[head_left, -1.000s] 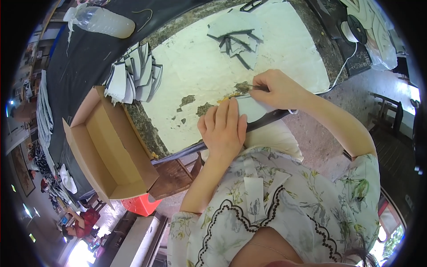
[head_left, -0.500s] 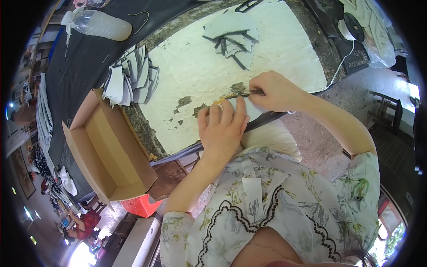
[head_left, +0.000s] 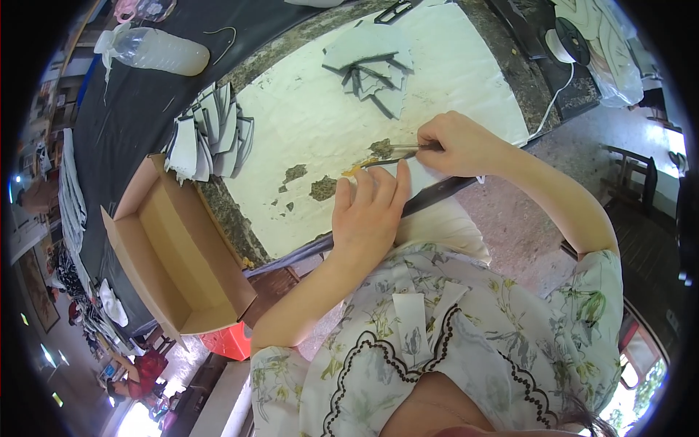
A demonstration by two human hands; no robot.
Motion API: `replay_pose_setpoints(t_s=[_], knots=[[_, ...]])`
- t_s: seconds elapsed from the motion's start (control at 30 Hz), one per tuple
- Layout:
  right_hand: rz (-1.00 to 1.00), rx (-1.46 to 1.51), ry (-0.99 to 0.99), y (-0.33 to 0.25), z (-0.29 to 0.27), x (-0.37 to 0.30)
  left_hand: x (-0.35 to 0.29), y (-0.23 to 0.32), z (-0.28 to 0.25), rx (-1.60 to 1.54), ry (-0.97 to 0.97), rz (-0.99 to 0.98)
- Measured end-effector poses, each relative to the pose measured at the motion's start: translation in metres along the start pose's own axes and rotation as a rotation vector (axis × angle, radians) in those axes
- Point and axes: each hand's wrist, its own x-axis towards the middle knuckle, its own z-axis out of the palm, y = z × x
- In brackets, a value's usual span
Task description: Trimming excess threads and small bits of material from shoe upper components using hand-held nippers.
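Note:
My left hand (head_left: 366,222) lies with its fingers stretched out on a white flat piece (head_left: 422,175) at the near edge of the table. A dark strip (head_left: 397,159) runs along that piece's far side, by the fingertips. In the closed fingers of my right hand (head_left: 464,146) is a thin, rod-like tool (head_left: 404,146); it points left, just beyond the strip, and its grip end is hidden. Farther off, a fanned pile of white pieces with dark edges (head_left: 368,51) rests on the white sheet (head_left: 466,80). More such pieces (head_left: 211,131) overlap at the left.
An open cardboard box (head_left: 175,255) stands at the table's left side, above a red container (head_left: 227,341). A bottle of cloudy liquid (head_left: 160,51) lies at the far left. A cord spool (head_left: 568,42) sits far right. Another person (head_left: 142,375) is in the left background.
My right hand has shifted slightly right, and more of the rod-like tool shows. My left fingers have straightened on the white piece. The view has moved a little.

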Motion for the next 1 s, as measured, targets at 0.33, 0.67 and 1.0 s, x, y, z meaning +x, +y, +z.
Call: replay_pose_setpoints(t_s=[0.33,0.67,1.0], knots=[[-0.015,-0.022,0.050,0.001,0.000,-0.003,0.007,0.003,0.004,-0.055,-0.008,0.040],[-0.084,-0.214,0.165,0.004,0.011,-0.004,0.019,0.003,-0.002,-0.111,-0.070,0.048],[0.013,-0.146,0.690,-0.026,0.017,-0.071,0.005,0.013,0.009,-0.150,-0.009,-0.075]])
